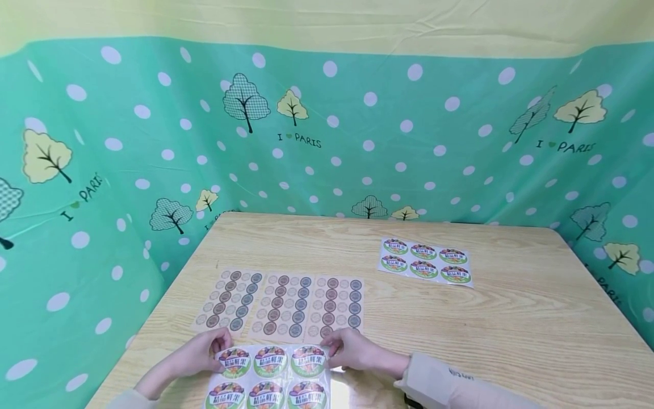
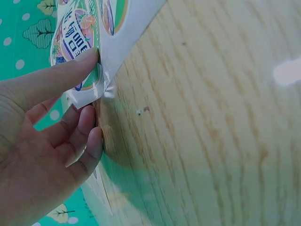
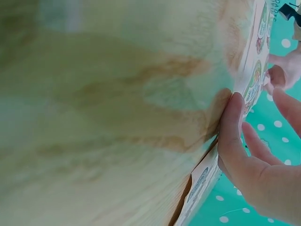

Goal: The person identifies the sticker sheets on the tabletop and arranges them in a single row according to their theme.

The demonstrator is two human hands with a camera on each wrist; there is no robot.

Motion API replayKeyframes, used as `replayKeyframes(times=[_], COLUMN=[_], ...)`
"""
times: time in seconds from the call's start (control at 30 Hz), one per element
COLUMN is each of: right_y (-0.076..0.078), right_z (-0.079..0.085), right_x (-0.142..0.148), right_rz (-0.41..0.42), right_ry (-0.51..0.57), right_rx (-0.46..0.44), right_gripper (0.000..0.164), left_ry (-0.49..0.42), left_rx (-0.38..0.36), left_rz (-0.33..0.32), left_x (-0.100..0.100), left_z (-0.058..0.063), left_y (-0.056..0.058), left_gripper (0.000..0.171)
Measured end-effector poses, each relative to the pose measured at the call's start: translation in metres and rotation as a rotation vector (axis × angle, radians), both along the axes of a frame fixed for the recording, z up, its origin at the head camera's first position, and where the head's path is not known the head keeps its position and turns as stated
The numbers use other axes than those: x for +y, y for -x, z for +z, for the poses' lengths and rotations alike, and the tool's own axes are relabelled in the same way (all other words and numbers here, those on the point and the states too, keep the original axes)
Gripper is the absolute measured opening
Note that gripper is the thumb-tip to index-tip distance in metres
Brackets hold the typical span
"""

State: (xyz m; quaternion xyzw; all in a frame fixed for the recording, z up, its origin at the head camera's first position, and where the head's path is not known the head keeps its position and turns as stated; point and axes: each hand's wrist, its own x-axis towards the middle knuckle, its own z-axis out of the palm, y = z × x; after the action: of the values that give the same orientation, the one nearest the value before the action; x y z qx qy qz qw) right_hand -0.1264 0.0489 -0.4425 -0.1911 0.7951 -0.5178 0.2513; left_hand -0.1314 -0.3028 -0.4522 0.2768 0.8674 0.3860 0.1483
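Note:
In the head view a sheet of fruit stickers (image 1: 265, 379) lies at the near edge of the table, printed with oval labels. My left hand (image 1: 206, 352) pinches its far left corner. In the left wrist view the thumb (image 2: 77, 68) presses on top of the sheet, with the fingers curled below its edge. My right hand (image 1: 352, 349) is at the far right corner. In the right wrist view one fingertip (image 3: 233, 101) touches the table at the sheet's edge, while another digit (image 3: 288, 110) is raised apart from it.
Just beyond the sheet lie three sheets of round stickers side by side: left (image 1: 230, 298), middle (image 1: 278, 307), right (image 1: 335, 307). Another fruit sticker sheet (image 1: 425, 261) lies farther back on the right. A green dotted curtain (image 1: 357, 147) surrounds the wooden table (image 1: 501, 318).

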Motion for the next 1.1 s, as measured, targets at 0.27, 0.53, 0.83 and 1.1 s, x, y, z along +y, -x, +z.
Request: replayKeyframes(times=[0.27,0.53,0.83,1.1], right_y=[0.001,0.004,0.008,0.008], right_z=[0.001,0.001,0.007,0.004], right_x=[0.0,-0.005,-0.012,-0.014], right_rz=[0.03,0.062,0.082,0.038], right_ry=[-0.01,-0.06,-0.103,-0.081], right_rx=[-0.015,-0.006,-0.021,-0.019], right_gripper=[0.038,0.043,0.04,0.029], left_ry=[-0.012,-0.019,-0.01,-0.008], left_rx=[-0.002,0.007,-0.009,-0.047], left_rz=[-0.009,-0.027,-0.014,0.008], left_x=[0.0,0.0,-0.001,0.0], left_z=[0.0,0.001,-0.001,-0.001], left_y=[-0.001,-0.001,0.0,0.001], left_gripper=[0.031,0.029,0.029,0.028])
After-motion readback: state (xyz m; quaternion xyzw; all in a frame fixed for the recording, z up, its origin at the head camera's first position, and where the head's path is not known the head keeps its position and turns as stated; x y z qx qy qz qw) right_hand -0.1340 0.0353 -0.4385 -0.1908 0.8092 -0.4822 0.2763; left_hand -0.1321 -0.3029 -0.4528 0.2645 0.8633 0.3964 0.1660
